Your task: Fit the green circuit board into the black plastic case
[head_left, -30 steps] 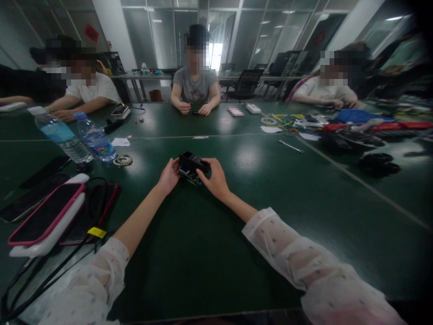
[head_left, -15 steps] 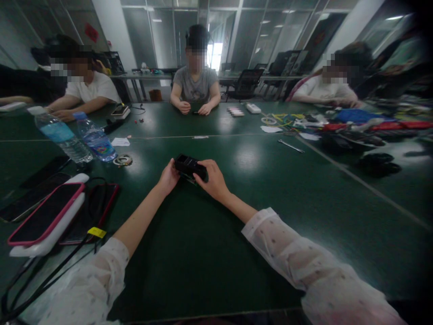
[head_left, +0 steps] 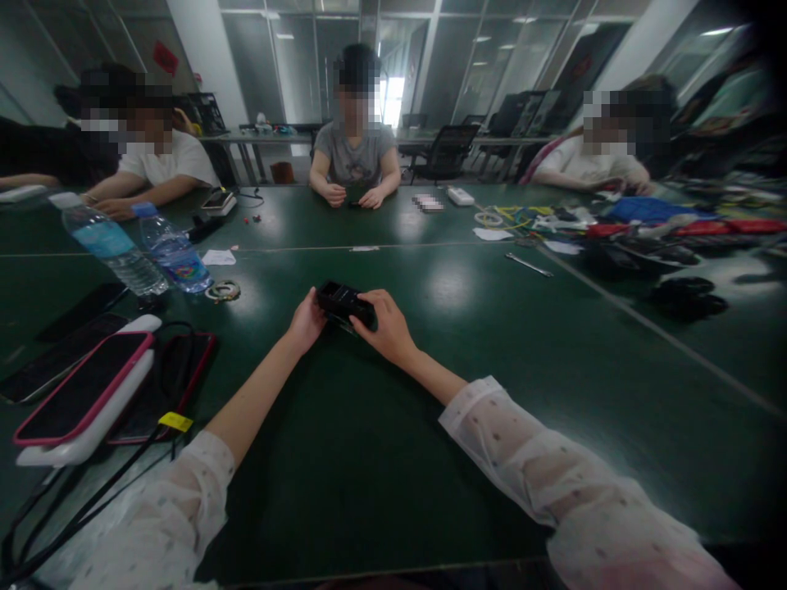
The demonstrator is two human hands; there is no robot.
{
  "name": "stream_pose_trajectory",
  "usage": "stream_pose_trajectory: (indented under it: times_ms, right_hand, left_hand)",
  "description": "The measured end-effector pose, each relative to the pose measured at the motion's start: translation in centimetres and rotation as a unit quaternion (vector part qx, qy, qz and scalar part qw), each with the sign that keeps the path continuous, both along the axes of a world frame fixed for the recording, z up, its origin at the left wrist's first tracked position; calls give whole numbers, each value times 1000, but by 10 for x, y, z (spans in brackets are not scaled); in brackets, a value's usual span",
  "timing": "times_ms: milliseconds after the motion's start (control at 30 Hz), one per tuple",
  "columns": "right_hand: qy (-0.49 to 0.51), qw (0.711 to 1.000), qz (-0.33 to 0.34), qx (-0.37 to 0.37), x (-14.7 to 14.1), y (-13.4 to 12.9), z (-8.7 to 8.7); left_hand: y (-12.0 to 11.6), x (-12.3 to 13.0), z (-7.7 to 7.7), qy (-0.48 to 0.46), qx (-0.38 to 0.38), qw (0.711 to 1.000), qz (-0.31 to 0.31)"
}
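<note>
A small black boxy device [head_left: 339,301] is held between my two hands, over the middle of the green table [head_left: 369,459]. My left hand [head_left: 307,322] grips its left end, with the fingers partly hidden behind it. On the right end, my right hand [head_left: 387,328] has its thumb at the near side and its fingers over the top. What the device is exactly is too dark to tell.
Two water bottles [head_left: 178,256] and a coiled cable [head_left: 223,291] lie left. Nearer are several phones [head_left: 89,389] with black cables. A wrench [head_left: 529,265] and a pile of cables and tools [head_left: 664,229] are at right. Three people sit across the table.
My hands and the black device have hardly moved. Across the table, the heads of the people at left and right have shifted slightly.
</note>
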State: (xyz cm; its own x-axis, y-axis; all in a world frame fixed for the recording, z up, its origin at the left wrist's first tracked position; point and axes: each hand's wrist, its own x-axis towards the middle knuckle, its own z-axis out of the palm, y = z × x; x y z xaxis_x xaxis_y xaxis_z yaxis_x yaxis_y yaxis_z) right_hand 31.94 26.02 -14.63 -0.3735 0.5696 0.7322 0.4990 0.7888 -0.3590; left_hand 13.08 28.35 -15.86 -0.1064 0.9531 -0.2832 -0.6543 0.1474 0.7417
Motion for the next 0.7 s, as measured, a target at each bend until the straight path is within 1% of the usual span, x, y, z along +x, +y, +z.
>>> stream_pose_trajectory:
  times_ms: [433,700]
  right_hand:
    - [-7,1000,2,-14,0,-1,0]
    - [-16,999,10,-39,-1,-1,0]
  left_hand:
    - [3,-1,-4,10,19,1000,-6]
    - [1,1,-3,29,28,999,4]
